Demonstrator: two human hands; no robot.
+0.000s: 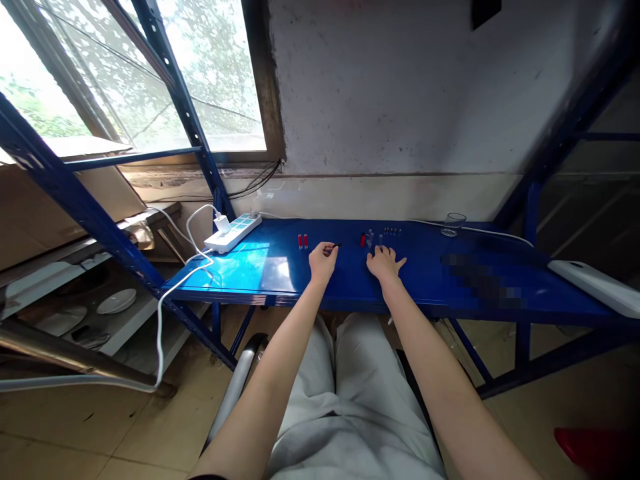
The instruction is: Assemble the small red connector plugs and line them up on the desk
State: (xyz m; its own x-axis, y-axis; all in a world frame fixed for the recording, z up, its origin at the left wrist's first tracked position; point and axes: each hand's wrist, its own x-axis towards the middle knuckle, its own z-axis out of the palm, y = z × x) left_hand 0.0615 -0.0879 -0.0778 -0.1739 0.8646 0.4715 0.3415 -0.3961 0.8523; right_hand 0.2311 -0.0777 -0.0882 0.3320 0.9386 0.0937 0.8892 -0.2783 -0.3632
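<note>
My left hand (323, 258) rests on the blue shelf top (280, 267) with its fingers curled around a thin dark stick-like tool (336, 247) that pokes out to the right. My right hand (384, 261) lies flat on the shelf with fingers spread, fingertips close to several tiny clear vials (391, 232) and a small red piece (363, 239). Two small red items (303, 241) stand just left of my left hand.
A white power strip (233, 233) with a plugged charger and cable sits at the shelf's left end. A clear glass (453, 224) stands at the back right, a white flat object (595, 285) at the far right. Blue rack posts frame both sides; plates lie lower left.
</note>
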